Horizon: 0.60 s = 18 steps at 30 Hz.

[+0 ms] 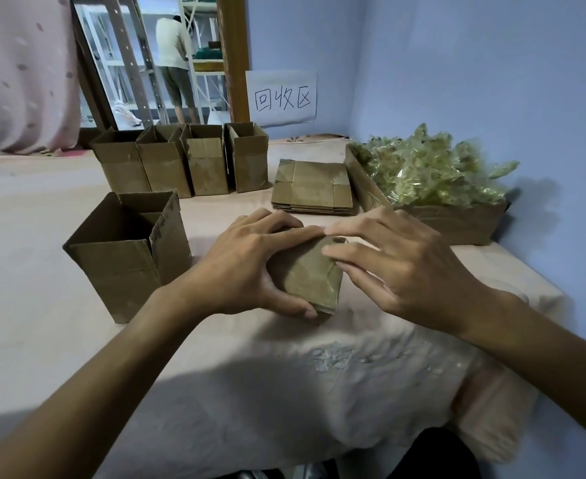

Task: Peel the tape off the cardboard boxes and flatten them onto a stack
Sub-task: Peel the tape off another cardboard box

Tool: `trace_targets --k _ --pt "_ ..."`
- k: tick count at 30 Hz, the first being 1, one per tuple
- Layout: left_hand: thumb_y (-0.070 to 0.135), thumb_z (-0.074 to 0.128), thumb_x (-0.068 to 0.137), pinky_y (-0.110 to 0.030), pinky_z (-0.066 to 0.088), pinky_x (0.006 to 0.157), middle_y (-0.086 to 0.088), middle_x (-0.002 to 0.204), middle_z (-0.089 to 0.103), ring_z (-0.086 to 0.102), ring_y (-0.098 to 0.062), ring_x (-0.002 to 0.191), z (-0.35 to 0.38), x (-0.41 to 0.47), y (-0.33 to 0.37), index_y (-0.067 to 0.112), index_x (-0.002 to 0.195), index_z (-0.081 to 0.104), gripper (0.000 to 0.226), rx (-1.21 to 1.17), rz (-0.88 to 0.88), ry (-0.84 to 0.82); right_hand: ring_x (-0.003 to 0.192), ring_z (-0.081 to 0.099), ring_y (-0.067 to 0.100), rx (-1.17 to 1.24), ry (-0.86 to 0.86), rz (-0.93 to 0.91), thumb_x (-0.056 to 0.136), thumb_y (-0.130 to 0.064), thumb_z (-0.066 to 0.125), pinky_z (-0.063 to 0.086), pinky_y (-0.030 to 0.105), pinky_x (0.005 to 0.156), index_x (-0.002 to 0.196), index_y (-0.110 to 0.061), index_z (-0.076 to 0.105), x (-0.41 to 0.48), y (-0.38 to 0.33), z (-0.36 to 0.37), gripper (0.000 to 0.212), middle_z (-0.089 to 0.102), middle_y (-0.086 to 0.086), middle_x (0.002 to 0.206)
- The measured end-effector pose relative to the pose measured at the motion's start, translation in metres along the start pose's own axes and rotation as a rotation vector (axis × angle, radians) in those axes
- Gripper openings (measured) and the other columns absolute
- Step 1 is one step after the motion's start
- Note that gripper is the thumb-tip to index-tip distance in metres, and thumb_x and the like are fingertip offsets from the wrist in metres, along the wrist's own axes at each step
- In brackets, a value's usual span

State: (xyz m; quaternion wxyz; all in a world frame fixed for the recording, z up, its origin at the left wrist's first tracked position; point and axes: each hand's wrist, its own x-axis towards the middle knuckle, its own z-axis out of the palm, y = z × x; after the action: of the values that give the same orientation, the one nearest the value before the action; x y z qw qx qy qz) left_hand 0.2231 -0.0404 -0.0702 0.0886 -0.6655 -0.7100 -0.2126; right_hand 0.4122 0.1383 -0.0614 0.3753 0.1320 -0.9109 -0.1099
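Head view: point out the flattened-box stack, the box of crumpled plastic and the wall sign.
flattened-box stack [314, 184]: head view, middle of top sheet.
box of crumpled plastic [467, 223]: head view, front cardboard wall.
wall sign [281, 98]: head view, middle of paper.

- The cloth is showing pale pink, with a faint grey flower pattern near its front edge.
- The box at its middle is looking olive-brown.
- The open box and the far-edge row are showing brown.
- The stack is showing brown with paler strips.
- The tape at the far right corner is glinting yellow-green.
- The sign is showing black characters on white.
- The wall is looking pale blue, the curtain pink with darker flecks.
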Motion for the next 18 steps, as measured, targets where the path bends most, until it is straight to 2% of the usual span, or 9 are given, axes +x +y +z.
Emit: trace_targets --k 2,5,8,10,18 --pt "0.087 0.068 0.062 -0.035 0.04 0.099 0.009 0.133 0.055 0.049 -0.014 0.118 0.0007 0.0005 -0.0007 0.035 0.15 0.05 0.105 0.003 -0.001 -0.002 0.1 0.065 0.028 0.027 -0.007 -0.02 0.103 -0.019 0.062 0.053 0.045 0.082 0.108 -0.01 0.076 -0.0019 0.0006 0.0026 0.017 0.07 0.005 0.115" --pt "0.087 0.069 0.06 -0.037 0.041 0.102 0.009 0.133 0.056 0.049 -0.015 0.117 0.0013 0.0007 -0.0009 0.035 0.15 0.051 0.106 -0.006 -0.006 0.006 0.095 0.062 0.026 0.087 -0.022 0.021 0.102 -0.018 0.063 0.052 0.044 0.082 0.109 -0.01 0.075 -0.0061 0.0011 0.0052 0.016 0.069 0.004 0.106" --pt "0.087 0.069 0.06 -0.035 0.04 0.101 0.009 0.133 0.056 0.049 -0.014 0.117 0.0008 0.0025 0.0002 0.035 0.15 0.051 0.106 0.009 0.0 0.0 0.094 0.06 0.024 0.123 -0.027 0.059 0.102 -0.019 0.065 0.052 0.038 0.083 0.108 -0.011 0.075 -0.0064 0.0011 0.0051 0.014 0.066 0.004 0.103" --pt "0.088 0.068 0.061 -0.034 0.04 0.099 0.009 0.133 0.056 0.049 -0.014 0.116 0.0005 0.0034 0.0009 0.034 0.15 0.051 0.106 0.017 0.005 -0.003 0.092 0.057 0.021 0.134 -0.03 0.061 0.101 -0.02 0.066 0.05 0.033 0.082 0.102 -0.011 0.075 -0.0062 0.0012 0.0053 0.012 0.065 0.003 0.101" --pt "0.086 0.068 0.062 -0.033 0.039 0.097 0.008 0.132 0.057 0.048 -0.014 0.116 -0.0001 0.0031 0.0043 0.034 0.15 0.051 0.104 0.034 0.024 -0.008 0.089 0.049 0.017 0.206 -0.139 0.101 0.098 -0.017 0.066 0.031 0.019 0.083 0.093 -0.01 0.062 0.0027 -0.0008 0.0043 0.009 0.056 0.004 0.098"
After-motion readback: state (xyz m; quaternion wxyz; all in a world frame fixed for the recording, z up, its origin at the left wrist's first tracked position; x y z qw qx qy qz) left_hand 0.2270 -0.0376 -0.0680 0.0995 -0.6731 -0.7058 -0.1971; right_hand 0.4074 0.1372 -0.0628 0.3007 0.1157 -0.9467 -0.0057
